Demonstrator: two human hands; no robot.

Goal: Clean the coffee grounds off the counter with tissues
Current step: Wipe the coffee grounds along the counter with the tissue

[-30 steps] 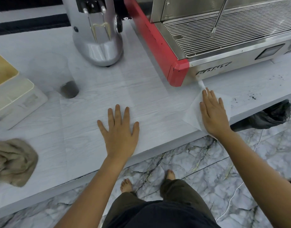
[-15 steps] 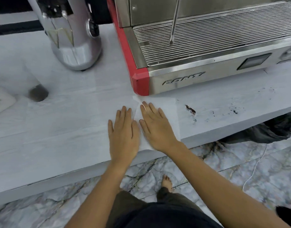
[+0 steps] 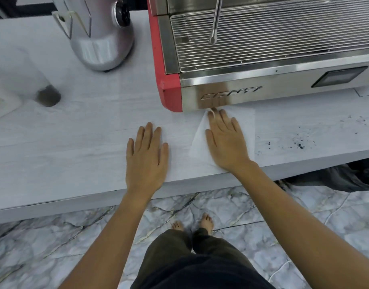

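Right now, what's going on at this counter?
A person is wiping the white counter with a tissue, pressed flat under the right hand in front of the espresso machine. The left hand lies flat and empty beside it. Coffee grounds are scattered to the right.

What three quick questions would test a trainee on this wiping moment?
1. True or false: the right hand lies flat on the tissue.
2. Where are the visible coffee grounds? A) left of the left hand B) right of the tissue C) on the drip tray
3. What stands left of the espresso machine on the counter?

Key: 1 true; 2 B; 3 the silver grinder.
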